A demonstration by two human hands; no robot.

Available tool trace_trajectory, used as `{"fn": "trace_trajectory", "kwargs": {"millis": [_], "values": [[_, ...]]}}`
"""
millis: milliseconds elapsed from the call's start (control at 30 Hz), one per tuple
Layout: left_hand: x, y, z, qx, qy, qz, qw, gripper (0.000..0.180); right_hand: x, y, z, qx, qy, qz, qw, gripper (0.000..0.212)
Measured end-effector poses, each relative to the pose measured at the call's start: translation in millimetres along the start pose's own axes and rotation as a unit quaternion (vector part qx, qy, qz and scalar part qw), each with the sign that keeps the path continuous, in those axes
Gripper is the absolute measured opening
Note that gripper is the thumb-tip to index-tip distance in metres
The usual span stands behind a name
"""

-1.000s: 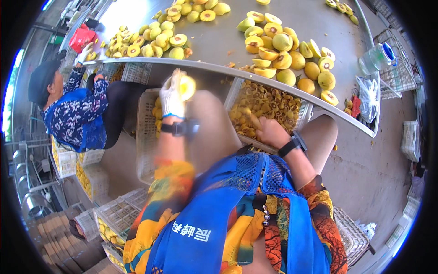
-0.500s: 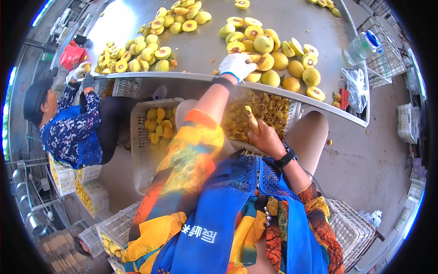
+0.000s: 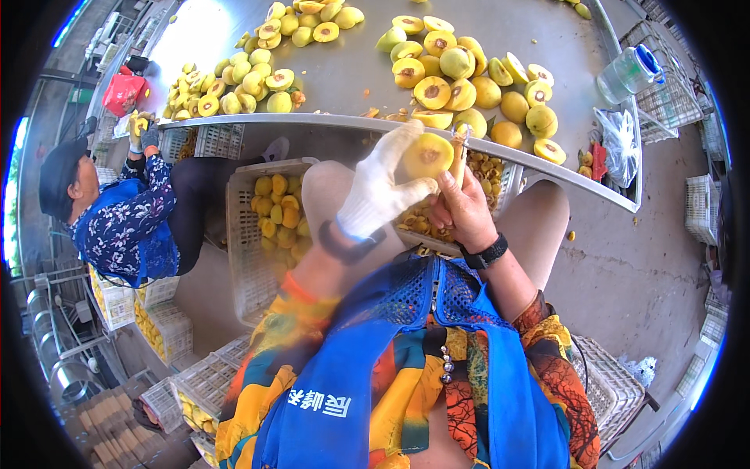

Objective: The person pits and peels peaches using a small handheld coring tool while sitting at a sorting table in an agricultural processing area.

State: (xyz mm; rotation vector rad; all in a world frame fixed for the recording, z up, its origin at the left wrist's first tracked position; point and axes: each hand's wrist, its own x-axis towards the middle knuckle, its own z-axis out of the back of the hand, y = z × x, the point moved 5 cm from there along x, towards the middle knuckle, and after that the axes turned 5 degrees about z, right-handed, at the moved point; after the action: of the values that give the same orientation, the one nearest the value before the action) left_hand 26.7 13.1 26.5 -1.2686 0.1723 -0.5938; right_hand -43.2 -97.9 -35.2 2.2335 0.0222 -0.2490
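Observation:
In front of my lap, my left hand [image 3: 377,186], in a white glove, is closed around a yellow peach half [image 3: 429,155]. The cut face with its brown centre faces up. Bare-skinned, my right hand [image 3: 467,211] grips a slim wooden-handled tool [image 3: 459,159] upright beside the peach half; its metal tip is too small to make out. Just beyond both hands, a heap of halved peaches [image 3: 487,92] lies on the metal table [image 3: 344,86], many with brown pits or centres showing. Below my hands, a crate [image 3: 509,181] holds peach scraps, partly hidden by my arms.
The table's raised edge [image 3: 312,119] runs across in front of me. A crate of peach halves [image 3: 241,234] stands by my left knee. On the left a co-worker [image 3: 129,211] sits at the table. A plastic jug [image 3: 625,76] and a clear bag [image 3: 619,152] are at the right.
My left hand has come back from the heap on the table, bringing a peach half towards me. My right hand has risen a little, and its tool is now beside the fruit.

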Motion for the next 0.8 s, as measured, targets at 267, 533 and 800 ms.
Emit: {"fn": "trace_trajectory", "kwargs": {"millis": [267,533,800], "values": [[-21,53,-34,-0.501,-0.039,0.338,0.795,0.038,-6,14,12,-0.411,-0.075,0.11,0.902,0.029],[-20,72,-26,-0.526,-0.087,0.301,0.791,0.025,-24,17,-14,-0.656,0.008,0.13,0.744,0.028],[-18,40,-21,-0.433,-0.115,0.233,0.863,0.028,-28,4,-16,-0.641,-0.002,0.074,0.764,0.025]]}}
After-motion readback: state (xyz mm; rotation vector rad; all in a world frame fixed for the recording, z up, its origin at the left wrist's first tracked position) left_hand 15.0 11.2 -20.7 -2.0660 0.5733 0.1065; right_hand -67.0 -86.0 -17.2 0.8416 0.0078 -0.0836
